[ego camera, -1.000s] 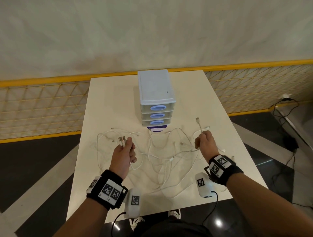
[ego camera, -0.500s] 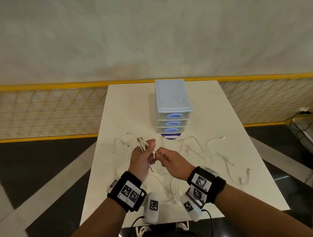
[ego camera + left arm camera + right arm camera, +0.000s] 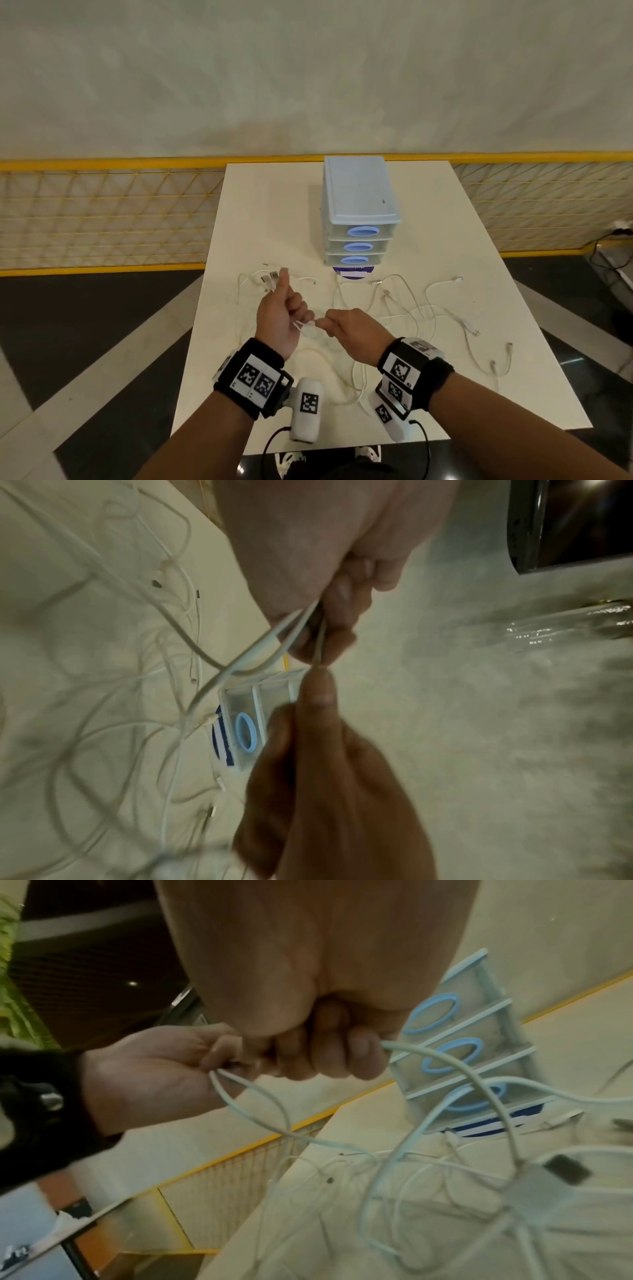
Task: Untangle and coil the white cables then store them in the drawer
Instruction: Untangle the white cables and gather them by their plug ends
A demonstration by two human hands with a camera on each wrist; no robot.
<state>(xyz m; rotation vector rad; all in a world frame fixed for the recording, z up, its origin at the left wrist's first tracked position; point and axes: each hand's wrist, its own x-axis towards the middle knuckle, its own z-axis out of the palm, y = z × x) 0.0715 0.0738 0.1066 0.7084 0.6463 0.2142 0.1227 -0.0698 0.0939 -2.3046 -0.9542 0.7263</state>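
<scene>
Several white cables (image 3: 404,308) lie tangled across the white table (image 3: 274,212) in front of a small drawer unit (image 3: 358,212) with three shut drawers and blue oval handles. My left hand (image 3: 284,308) is raised above the table and grips a bunch of cables, whose USB plugs (image 3: 270,277) stick up past the thumb. My right hand (image 3: 346,325) sits just to its right, fingers curled, pinching the cable strands (image 3: 308,327) that hang from the left fist. In the right wrist view, cables (image 3: 445,1064) loop down from both fists to the pile.
Loose cable ends (image 3: 493,363) trail toward the table's right edge. A yellow mesh barrier (image 3: 102,212) runs behind the table. Dark floor lies on both sides, with black cords (image 3: 609,246) at the far right.
My right hand has come in from the right side of the table to meet the left. Both hands have risen slightly with cables in them, and the head view has shifted left.
</scene>
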